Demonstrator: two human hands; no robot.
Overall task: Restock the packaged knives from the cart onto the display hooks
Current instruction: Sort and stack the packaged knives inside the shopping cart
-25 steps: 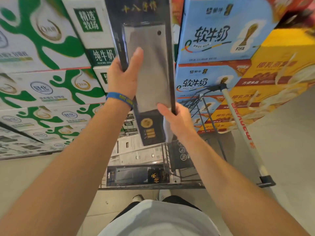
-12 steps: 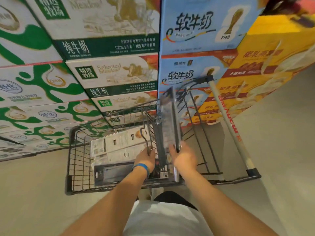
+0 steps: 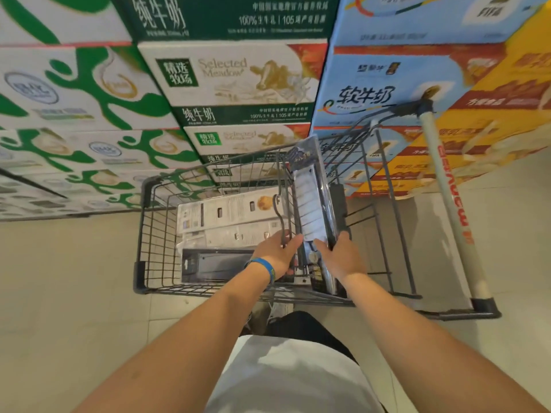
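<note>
A dark packaged knife (image 3: 313, 204) stands upright on its edge inside the grey wire cart (image 3: 155, 234), leaning against the cart's inner divider. My right hand (image 3: 337, 254) grips its lower right edge. My left hand (image 3: 277, 254), with a blue wristband, holds the lower left side of the package at the divider wires. Two white knife packages (image 3: 226, 213) and one black knife package (image 3: 220, 263) lie flat in the cart's basket. No display hooks are in view.
Stacked milk cartons (image 3: 232, 79) form a wall right behind the cart, green and white at left, blue and yellow at right. The cart's white handle (image 3: 447, 198) runs along the right side. Beige tiled floor (image 3: 59, 278) lies on both sides.
The knife package was held high in front of the cartons one second ago; both hands have brought it down into the cart, where it now stands on edge.
</note>
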